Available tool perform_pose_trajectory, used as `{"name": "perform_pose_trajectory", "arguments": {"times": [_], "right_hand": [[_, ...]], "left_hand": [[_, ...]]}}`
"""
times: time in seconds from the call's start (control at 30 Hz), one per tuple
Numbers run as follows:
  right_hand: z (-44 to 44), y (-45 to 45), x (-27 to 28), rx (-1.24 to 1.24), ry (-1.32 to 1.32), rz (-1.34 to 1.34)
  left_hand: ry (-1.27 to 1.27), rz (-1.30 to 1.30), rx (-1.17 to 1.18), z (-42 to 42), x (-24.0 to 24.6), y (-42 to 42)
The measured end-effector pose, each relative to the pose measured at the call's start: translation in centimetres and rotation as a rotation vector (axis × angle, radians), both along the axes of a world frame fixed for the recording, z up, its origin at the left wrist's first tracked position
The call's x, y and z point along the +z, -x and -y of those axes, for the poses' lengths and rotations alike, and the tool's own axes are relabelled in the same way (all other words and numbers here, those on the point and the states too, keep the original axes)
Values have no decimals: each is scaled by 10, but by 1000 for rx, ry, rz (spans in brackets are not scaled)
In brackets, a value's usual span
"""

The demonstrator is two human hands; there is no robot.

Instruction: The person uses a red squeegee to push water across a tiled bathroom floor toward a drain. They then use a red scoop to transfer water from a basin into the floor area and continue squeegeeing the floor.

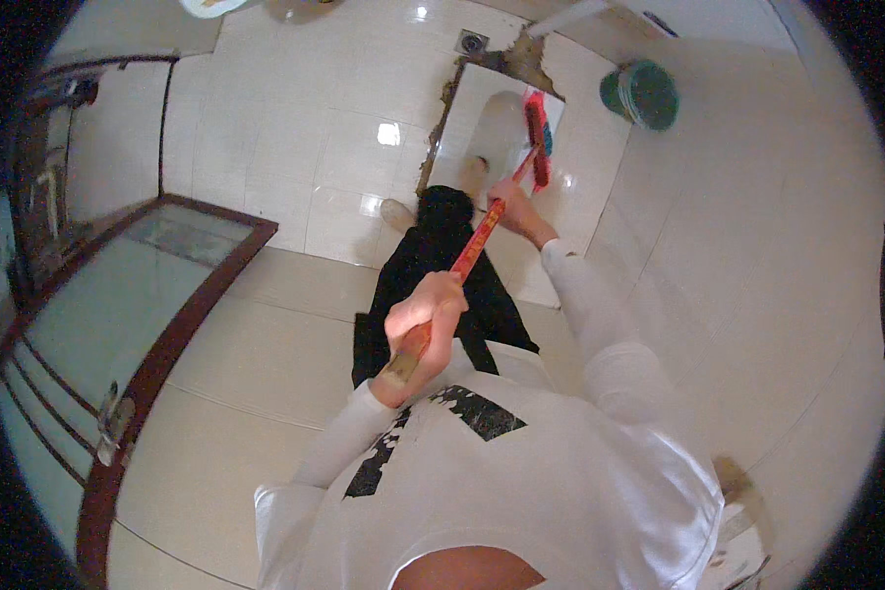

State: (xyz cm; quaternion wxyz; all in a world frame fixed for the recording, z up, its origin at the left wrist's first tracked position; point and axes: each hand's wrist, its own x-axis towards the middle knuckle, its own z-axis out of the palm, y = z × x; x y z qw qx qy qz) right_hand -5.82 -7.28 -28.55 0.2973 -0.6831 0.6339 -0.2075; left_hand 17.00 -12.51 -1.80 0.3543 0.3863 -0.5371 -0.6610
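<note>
Both of my hands are on the red handle point(476, 245) of a long broom. Near its upper end, my left hand point(429, 313) wraps around the handle in front of my black trousers. Further down, my right hand point(512, 208) grips it close to the broom head point(537, 139). Red bristles and a teal patch show on the head, which lies over the right side of a white ceramic squat toilet pan point(500, 82). Whether the bristles touch the pan, I cannot tell. One foot point(474, 175) is over the pan's near part, the other point(398, 214) on the tiles left of it.
A green bucket point(650, 96) stands right of the pan against the tiled wall point(737, 221). Behind the pan are a floor drain point(473, 42), broken brown edging and a white pipe point(569, 16). At left, a brown-framed glass door point(184, 310) stands ajar.
</note>
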Motion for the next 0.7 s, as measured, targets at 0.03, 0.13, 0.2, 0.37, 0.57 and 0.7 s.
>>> {"name": "perform_pose_trajectory", "arguments": {"times": [0.03, 0.13, 0.2, 0.37, 0.57, 0.7], "right_hand": [[-17, -14, 2, -7, 3, -17], [-45, -54, 13, -137, -64, 10], [-58, -74, 23, -218, -85, 29], [-51, -120, 27, -450, -66, 81], [65, -171, 18, -842, 118, 170], [156, -161, 35, -863, 171, 197]], "left_hand": [[-25, -5, -41, -1, 5, -9], [-161, 99, -180, 3, 17, -30], [-80, -20, -228, 13, 19, -35], [-115, 10, -422, 62, 26, -46], [27, 5, -661, 196, 24, -48], [58, -51, -812, 270, 34, -33]]}}
